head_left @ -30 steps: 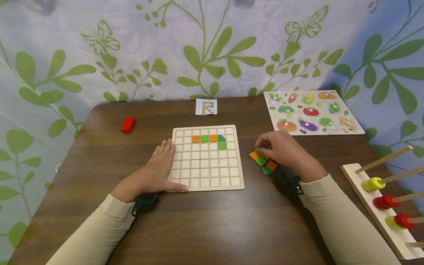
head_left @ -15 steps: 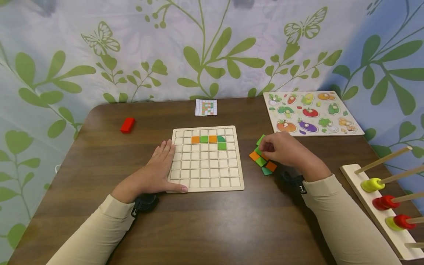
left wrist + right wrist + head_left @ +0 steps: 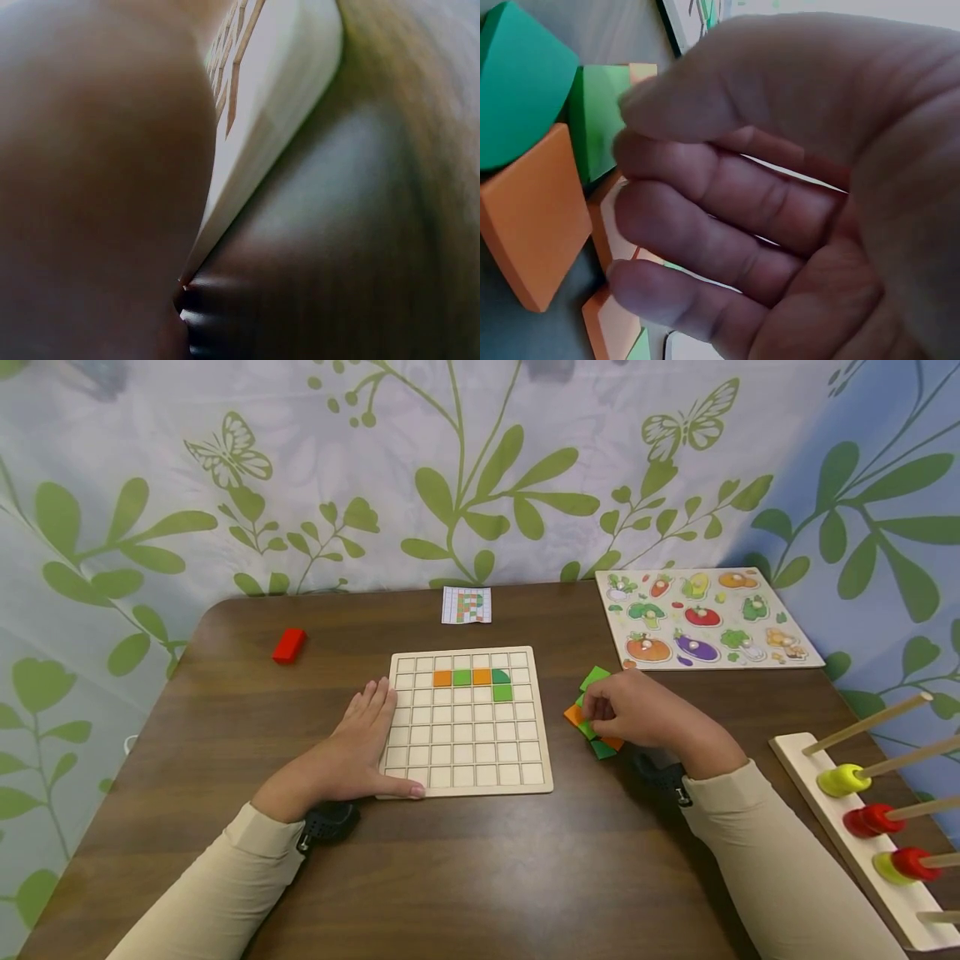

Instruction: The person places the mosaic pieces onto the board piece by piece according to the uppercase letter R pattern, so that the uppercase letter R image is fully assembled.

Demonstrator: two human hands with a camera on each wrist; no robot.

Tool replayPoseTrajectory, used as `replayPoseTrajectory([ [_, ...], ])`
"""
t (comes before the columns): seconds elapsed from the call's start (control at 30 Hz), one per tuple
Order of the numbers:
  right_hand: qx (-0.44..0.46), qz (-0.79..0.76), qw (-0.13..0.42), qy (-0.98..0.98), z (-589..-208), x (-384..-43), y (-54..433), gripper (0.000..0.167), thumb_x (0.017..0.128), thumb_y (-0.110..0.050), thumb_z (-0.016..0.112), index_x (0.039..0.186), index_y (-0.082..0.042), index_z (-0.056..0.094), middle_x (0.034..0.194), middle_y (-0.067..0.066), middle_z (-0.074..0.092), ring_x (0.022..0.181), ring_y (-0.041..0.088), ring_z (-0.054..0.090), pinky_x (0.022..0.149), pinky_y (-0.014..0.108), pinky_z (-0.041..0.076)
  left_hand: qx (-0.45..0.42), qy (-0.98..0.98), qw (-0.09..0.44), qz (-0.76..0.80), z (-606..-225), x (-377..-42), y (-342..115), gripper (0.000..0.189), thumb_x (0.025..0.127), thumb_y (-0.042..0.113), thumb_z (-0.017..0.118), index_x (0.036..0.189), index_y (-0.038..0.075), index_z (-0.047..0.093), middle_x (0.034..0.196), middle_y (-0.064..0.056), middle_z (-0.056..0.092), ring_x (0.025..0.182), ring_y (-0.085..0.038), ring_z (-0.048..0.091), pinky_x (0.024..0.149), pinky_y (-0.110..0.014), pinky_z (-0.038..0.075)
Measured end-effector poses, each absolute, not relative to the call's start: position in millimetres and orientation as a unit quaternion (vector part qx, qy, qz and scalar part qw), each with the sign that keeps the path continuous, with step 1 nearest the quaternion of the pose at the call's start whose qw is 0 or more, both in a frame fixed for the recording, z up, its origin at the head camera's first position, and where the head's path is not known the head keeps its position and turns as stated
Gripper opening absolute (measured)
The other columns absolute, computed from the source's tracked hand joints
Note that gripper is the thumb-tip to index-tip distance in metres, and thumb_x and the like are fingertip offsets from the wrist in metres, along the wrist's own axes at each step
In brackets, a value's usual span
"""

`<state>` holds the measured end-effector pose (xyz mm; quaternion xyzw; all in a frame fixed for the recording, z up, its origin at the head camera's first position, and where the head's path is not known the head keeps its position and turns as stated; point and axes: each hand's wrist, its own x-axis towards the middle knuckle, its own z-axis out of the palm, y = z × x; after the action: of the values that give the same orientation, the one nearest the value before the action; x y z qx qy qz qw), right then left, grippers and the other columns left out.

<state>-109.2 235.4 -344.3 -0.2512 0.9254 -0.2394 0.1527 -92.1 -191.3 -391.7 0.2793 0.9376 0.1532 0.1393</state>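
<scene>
A light wooden grid board (image 3: 463, 750) lies at the middle of the table. Along its second row sit an orange tile (image 3: 443, 678), a green tile (image 3: 462, 677), another orange tile (image 3: 482, 677) and a dark green rounded tile (image 3: 500, 677), with a green tile (image 3: 502, 692) below. My left hand (image 3: 356, 745) rests at the board's left side, fingers straight, thumb along the near corner. My right hand (image 3: 636, 708) is over the loose tiles (image 3: 596, 677), fingers bent, thumb and fingertips beside a green tile (image 3: 600, 124); I cannot tell whether they pinch it.
A paper pattern card (image 3: 467, 605) lies behind the board. The vegetable puzzle (image 3: 705, 618) is at the back right, and the wooden peg stand (image 3: 847, 827) with rings is at the right edge. A red block (image 3: 289, 646) lies back left.
My right hand first shifted slightly right, uncovering green tiles at the far end of the pile, then came nearer to me over the pile's middle. My left hand stayed on the board.
</scene>
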Motion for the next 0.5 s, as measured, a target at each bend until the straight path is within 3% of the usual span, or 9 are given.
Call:
replayPoseTrajectory([
  [0.5, -0.276, -0.221, 0.211, 0.911, -337.0, -103.6, 233.5, 0.016, 0.087, -0.007, 0.087, 0.088, -0.013, 0.072, 0.08, -0.007, 0.063, 0.073, 0.011, 0.059, 0.069, 0.033, 0.055, 0.286, 0.937, 0.134, 0.151, -390.9, -91.5, -190.3, 0.153, 0.071, 0.092, 0.067, 0.164, -0.01, 0.001, 0.171, -0.028, -0.006, 0.157, -0.042, -0.009, 0.124, -0.055, 0.001],
])
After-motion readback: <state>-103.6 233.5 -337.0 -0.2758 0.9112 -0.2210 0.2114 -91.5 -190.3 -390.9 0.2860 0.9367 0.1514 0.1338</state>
